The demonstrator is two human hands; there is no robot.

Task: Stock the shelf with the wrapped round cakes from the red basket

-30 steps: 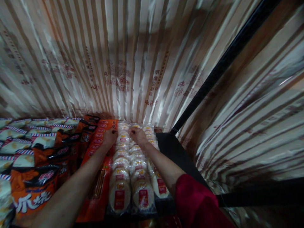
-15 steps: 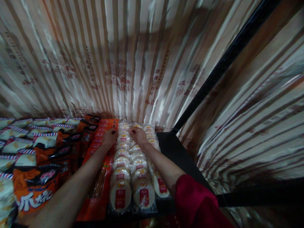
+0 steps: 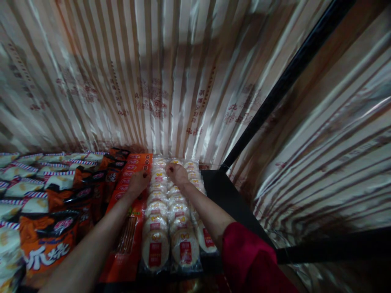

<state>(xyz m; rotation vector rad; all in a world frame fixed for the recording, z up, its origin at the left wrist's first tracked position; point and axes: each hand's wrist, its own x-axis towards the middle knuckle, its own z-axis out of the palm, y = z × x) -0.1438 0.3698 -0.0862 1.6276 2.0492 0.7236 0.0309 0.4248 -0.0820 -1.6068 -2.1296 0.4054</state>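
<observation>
My left hand (image 3: 139, 181) is over the upper part of the orange snack packets (image 3: 132, 162), its fingers curled in beside the left row of wrapped round crackers (image 3: 155, 249). Further right, my right hand (image 3: 179, 174) is at the back of the middle row of crackers (image 3: 185, 249), fingers bent and pressed together. Whatever either hand pinches is hidden in the dim light. The crackers are in clear wrappers with red labels, standing one behind another. A third row (image 3: 207, 236) is partly covered by my right forearm.
Orange and black bags (image 3: 50, 244) and white bags with striped tops (image 3: 32, 205) fill the left side. A black shelf surface (image 3: 218, 187) shows at right, by a slanting black post (image 3: 269, 106). Pleated printed sheeting (image 3: 165, 81) hangs behind.
My left hand has drawn back slightly toward me and to the left, lower over the orange packets. My right hand stays at nearly the same spot.
</observation>
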